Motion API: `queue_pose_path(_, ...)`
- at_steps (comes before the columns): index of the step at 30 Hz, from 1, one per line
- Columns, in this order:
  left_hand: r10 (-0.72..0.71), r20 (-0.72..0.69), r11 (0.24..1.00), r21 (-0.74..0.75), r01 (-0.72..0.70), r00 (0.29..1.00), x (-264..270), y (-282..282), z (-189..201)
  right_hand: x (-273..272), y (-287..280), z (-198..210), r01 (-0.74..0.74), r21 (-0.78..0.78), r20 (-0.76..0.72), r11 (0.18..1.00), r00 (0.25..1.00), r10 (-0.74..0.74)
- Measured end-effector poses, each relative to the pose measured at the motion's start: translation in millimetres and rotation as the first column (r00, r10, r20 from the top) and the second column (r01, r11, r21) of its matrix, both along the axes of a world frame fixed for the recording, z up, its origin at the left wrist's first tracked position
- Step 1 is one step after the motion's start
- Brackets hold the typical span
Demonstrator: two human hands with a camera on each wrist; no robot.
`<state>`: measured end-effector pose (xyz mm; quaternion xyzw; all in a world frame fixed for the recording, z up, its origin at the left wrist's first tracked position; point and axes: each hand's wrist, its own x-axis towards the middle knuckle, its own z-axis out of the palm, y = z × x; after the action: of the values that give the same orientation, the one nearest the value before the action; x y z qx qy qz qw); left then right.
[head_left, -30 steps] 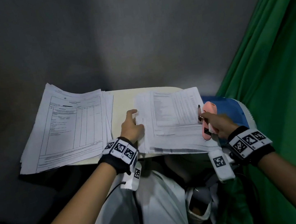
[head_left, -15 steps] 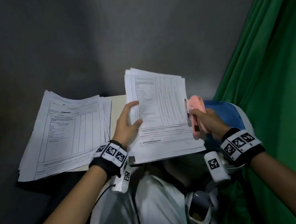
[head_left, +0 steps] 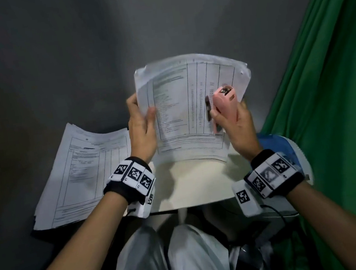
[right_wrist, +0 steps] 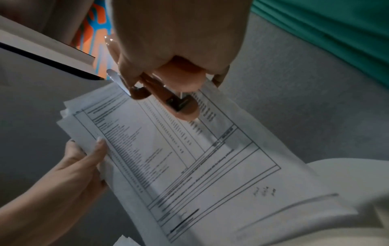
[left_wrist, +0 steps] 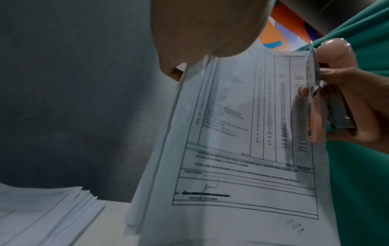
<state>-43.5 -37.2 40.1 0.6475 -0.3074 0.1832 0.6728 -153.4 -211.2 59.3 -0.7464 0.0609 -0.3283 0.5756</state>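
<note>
A sheaf of printed sheets [head_left: 183,111] [left_wrist: 238,149] [right_wrist: 189,158] stands upright above the small cream table [head_left: 192,185]. My left hand [head_left: 142,126] [right_wrist: 88,159] pinches its left edge, thumb on the front page. My right hand [head_left: 231,118] [left_wrist: 345,93] grips a pink stapler [head_left: 224,101] [left_wrist: 334,55] [right_wrist: 179,103] against the sheaf's right edge, and also seems to hold that edge. The stapler's metal base [left_wrist: 313,74] lies over the front of the paper edge.
A second stack of printed forms [head_left: 82,172] [left_wrist: 42,213] lies on the table's left side, overhanging its edge. A green curtain [head_left: 325,92] hangs at the right, a grey wall [head_left: 49,61] behind. A blue and white chair [head_left: 287,145] sits beside the table.
Both hands have lifted the sheaf from lying flat on the table to standing upright and higher. The stapler has stayed in my right hand at the right edge.
</note>
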Motion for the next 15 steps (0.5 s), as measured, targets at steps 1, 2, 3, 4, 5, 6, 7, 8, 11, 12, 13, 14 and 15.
queue_pose_path(1, 0.002, 0.015, 1.0, -0.017, -0.002, 1.0, -1.2, 0.3, 0.9, -1.2, 0.2, -2.6, -0.012, -0.021, 0.002, 1.0, 1.0, 0.012)
queue_pose_path(2, -0.01, 0.016, 1.0, -0.029, 0.011, 1.0, -2.6, 0.1, 1.1, -2.9, 1.5, -4.2, -0.036, -0.033, -0.001, 0.999, 0.999, 0.036)
queue_pose_path(3, -0.034, -0.002, 0.999, -0.031, 0.034, 0.999, -4.4, -0.5, 0.4, -4.9, 3.0, -6.2, -0.061, -0.039, -0.006, 0.997, 0.998, 0.061)
queue_pose_path(4, -0.065, -0.036, 0.997, -0.037, 0.064, 0.997, -5.4, -0.9, -1.3, -7.0, 5.1, -7.9, -0.086, -0.049, -0.008, 0.995, 0.996, 0.086)
queue_pose_path(5, -0.096, -0.074, 0.994, -0.052, 0.093, 0.993, -4.7, -1.2, -3.8, -8.1, 6.6, -9.6, -0.1, -0.059, -0.003, 0.993, 0.995, 0.1)
queue_pose_path(6, -0.12, -0.106, 0.991, -0.068, 0.113, 0.987, -1.8, -1.0, -6.1, -8.5, 7.5, -11.0, -0.11, -0.061, 0.001, 0.992, 0.994, 0.11)
queue_pose_path(7, -0.131, -0.129, 0.989, -0.086, 0.12, 0.983, 1.7, -1.0, -7.2, -7.9, 6.8, -11.9, -0.117, -0.037, 0.002, 0.992, 0.993, 0.117)
queue_pose_path(8, -0.129, -0.144, 0.988, -0.099, 0.116, 0.981, 5.6, -1.1, -7.6, -7.0, 5.3, -12.1, -0.121, 0.012, 0.006, 0.993, 0.993, 0.121)
queue_pose_path(11, -0.141, -0.17, 0.984, -0.135, 0.119, 0.975, 14.1, -4.4, -0.3, -0.4, -5.4, -9.8, -0.125, 0.109, -0.028, 0.986, 0.991, 0.128)
queue_pose_path(12, -0.151, -0.174, 0.983, -0.129, 0.129, 0.973, 14.6, -5.6, 5.8, 1.9, -7.5, -7.3, -0.13, 0.104, -0.051, 0.986, 0.989, 0.136)
queue_pose_path(13, -0.163, -0.176, 0.984, -0.103, 0.146, 0.971, 15.9, -6.6, 11.6, 4.3, -9.3, -5.3, -0.134, 0.098, -0.064, 0.986, 0.988, 0.14)
queue_pose_path(14, -0.178, -0.176, 0.983, -0.072, 0.168, 0.968, 17.7, -7.6, 16.6, 5.3, -10.8, -3.0, -0.141, 0.1, -0.064, 0.985, 0.987, 0.148)
queue_pose_path(15, -0.176, -0.176, 0.984, -0.038, 0.172, 0.968, 19.8, -8.3, 20.7, 6.2, -12.7, -0.9, -0.151, 0.115, -0.049, 0.982, 0.986, 0.157)
